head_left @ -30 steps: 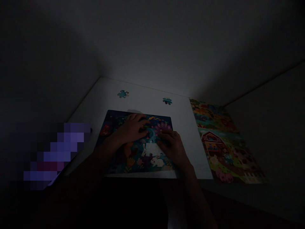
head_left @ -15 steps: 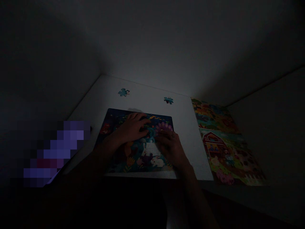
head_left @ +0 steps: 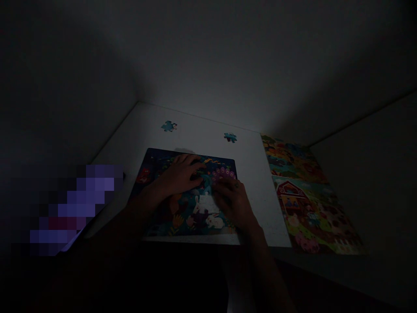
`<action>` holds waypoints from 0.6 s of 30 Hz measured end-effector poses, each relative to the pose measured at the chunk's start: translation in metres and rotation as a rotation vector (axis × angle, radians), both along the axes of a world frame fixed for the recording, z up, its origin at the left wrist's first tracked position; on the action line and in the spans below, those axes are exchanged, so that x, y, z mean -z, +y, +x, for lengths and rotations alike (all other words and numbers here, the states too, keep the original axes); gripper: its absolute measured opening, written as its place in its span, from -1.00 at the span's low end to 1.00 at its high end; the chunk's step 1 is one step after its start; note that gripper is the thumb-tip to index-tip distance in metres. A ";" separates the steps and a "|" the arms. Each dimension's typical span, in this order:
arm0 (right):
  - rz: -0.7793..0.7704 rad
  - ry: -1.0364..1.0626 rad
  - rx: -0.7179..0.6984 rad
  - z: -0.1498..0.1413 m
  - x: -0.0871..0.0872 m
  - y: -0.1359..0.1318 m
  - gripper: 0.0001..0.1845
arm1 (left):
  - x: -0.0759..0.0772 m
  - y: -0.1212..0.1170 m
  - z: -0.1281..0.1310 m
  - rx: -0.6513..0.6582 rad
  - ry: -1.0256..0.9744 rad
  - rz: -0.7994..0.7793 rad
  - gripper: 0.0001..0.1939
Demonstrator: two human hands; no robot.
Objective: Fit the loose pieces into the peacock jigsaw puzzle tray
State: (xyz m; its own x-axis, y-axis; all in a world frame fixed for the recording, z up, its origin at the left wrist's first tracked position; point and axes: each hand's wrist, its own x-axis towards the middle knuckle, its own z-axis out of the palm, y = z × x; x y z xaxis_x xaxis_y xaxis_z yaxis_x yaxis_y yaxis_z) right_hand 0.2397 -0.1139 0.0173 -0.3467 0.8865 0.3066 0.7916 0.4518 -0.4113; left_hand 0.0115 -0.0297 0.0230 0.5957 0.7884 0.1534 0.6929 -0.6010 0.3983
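In the dim head view a dark, colourful jigsaw puzzle (head_left: pixel 177 219) with rabbits and a purple peacock lies on a white table. A pale gap (head_left: pixel 208 203) shows in it near the rabbits. My left hand (head_left: pixel 184 174) rests flat across its upper middle, fingers spread, holding nothing. Beside the gap, my right hand (head_left: pixel 233 200) bends its fingers down together onto the puzzle below the peacock. Whatever lies under those fingertips is hidden. Two loose puzzle pieces, a blue piece (head_left: pixel 169 126) and a teal piece (head_left: pixel 230 137), lie beyond the puzzle's far edge.
Two bright picture sheets, an animal scene (head_left: pixel 293 156) and a farm scene (head_left: pixel 312 213), lie at the table's right side. A blurred-out, glowing purple object (head_left: pixel 86 204) stands at the left. Pale walls rise behind the white table (head_left: pixel 254 174).
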 end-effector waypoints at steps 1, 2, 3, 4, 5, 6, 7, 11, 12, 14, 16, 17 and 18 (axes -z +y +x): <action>0.002 -0.007 -0.006 0.000 0.000 0.000 -0.71 | 0.000 0.000 0.000 -0.002 -0.003 0.004 -0.61; 0.003 -0.013 -0.014 0.000 0.000 -0.001 -0.71 | 0.001 0.000 0.000 -0.002 -0.004 0.007 -0.61; 0.002 -0.016 -0.022 0.000 -0.001 -0.001 -0.71 | 0.001 0.000 0.000 -0.002 -0.006 0.008 -0.61; 0.002 -0.019 -0.030 0.000 -0.001 -0.002 -0.72 | 0.002 0.000 0.000 -0.002 -0.007 0.009 -0.61; 0.003 -0.020 -0.035 0.000 -0.001 -0.002 -0.72 | 0.003 0.000 0.000 -0.003 -0.009 0.011 -0.62; 0.002 -0.020 -0.040 0.000 -0.001 -0.002 -0.73 | 0.004 0.000 0.000 -0.003 -0.010 0.013 -0.62; 0.002 -0.018 -0.042 0.000 -0.001 -0.002 -0.73 | 0.004 0.000 -0.001 -0.001 -0.011 0.014 -0.61; 0.001 0.011 -0.016 0.001 0.000 -0.001 -0.74 | 0.005 0.001 -0.001 -0.002 -0.010 0.008 -0.61; 0.001 0.020 0.001 0.002 0.000 -0.001 -0.74 | 0.005 0.001 -0.001 -0.004 -0.010 0.004 -0.61; 0.000 0.031 0.033 0.004 0.001 0.000 -0.75 | 0.005 0.001 -0.001 -0.006 -0.010 -0.002 -0.61; -0.002 0.038 0.057 0.007 0.000 0.001 -0.75 | 0.005 0.002 0.000 -0.005 -0.007 -0.003 -0.61; -0.005 0.043 0.064 0.008 0.000 0.001 -0.75 | 0.005 0.002 -0.001 -0.004 -0.007 -0.005 -0.61; -0.009 0.051 0.072 0.009 0.000 0.001 -0.75 | 0.005 0.002 -0.001 -0.002 -0.008 -0.006 -0.61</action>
State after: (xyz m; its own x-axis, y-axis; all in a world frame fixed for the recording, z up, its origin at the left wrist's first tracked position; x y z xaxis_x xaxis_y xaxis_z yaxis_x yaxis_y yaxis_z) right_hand 0.2483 -0.1126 0.0173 -0.2656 0.9114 0.3143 0.8000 0.3903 -0.4557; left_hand 0.0109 -0.0275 0.0184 0.5927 0.7908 0.1531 0.6911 -0.5969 0.4075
